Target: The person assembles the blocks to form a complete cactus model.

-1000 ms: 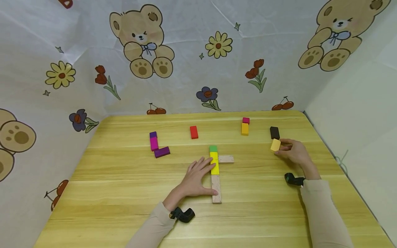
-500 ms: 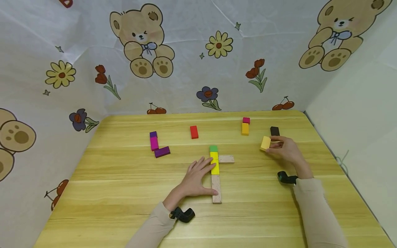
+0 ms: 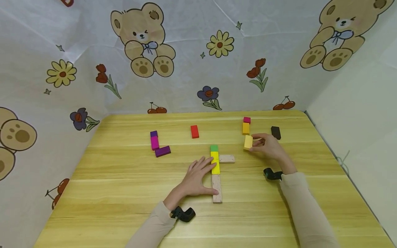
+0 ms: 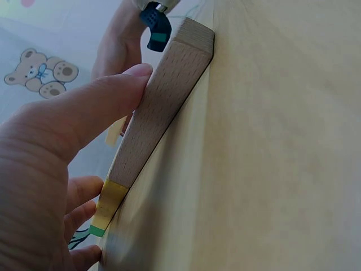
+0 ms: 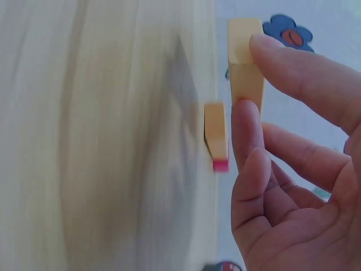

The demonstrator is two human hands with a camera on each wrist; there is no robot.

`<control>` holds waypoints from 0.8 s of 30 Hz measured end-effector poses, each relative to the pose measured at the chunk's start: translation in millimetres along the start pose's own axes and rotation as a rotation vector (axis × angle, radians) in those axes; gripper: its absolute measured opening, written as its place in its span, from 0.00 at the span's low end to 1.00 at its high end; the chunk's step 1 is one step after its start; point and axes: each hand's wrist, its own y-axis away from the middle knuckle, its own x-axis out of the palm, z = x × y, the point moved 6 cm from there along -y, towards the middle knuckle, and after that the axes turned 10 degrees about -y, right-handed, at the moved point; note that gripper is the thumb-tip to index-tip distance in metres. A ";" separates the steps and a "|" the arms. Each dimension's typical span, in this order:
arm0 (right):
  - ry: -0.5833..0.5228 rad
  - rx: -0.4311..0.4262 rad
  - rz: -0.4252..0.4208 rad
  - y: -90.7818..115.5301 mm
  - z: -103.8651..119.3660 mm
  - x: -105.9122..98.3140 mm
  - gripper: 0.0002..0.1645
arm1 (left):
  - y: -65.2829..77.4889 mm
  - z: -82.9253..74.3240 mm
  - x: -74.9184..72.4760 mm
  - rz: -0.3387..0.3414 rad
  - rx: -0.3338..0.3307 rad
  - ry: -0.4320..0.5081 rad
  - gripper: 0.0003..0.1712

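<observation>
In the head view my left hand (image 3: 193, 181) lies with fingers spread along a row of blocks. Its thumb rests on a long plain wooden block (image 3: 217, 184), and fingertips touch the yellow block (image 3: 216, 170) beyond it. A green block (image 3: 214, 148) tops that row, and a second plain wooden block (image 3: 227, 158) juts out to the right. My right hand (image 3: 271, 148) pinches a light yellow block (image 3: 248, 142) between thumb and fingers. The right wrist view shows this light yellow block (image 5: 246, 79) held above the table, which carries its shadow.
An orange-yellow block (image 3: 246, 128) with a crimson one (image 3: 246, 120) behind it lies just beyond the right hand. A black block (image 3: 275, 133) is at the right, a red block (image 3: 194, 131) at the back. Magenta (image 3: 154, 143) and purple blocks (image 3: 162, 151) sit left.
My right hand has carried the light yellow block leftward, away from beside the black block to just in front of the orange-yellow one. The left hand stays in place.
</observation>
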 end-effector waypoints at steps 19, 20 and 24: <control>-0.028 -0.084 0.107 -23.5 24.3 48.1 0.36 | -0.1 -1.2 -2.2 -0.001 -0.001 0.020 0.57; -0.031 -0.080 0.110 -23.4 25.4 49.4 0.36 | -0.2 -1.1 -2.1 -0.001 -0.002 0.018 0.57; -0.027 -0.075 0.126 -22.6 27.7 53.5 0.36 | -0.4 0.1 -0.5 0.007 -0.009 0.014 0.57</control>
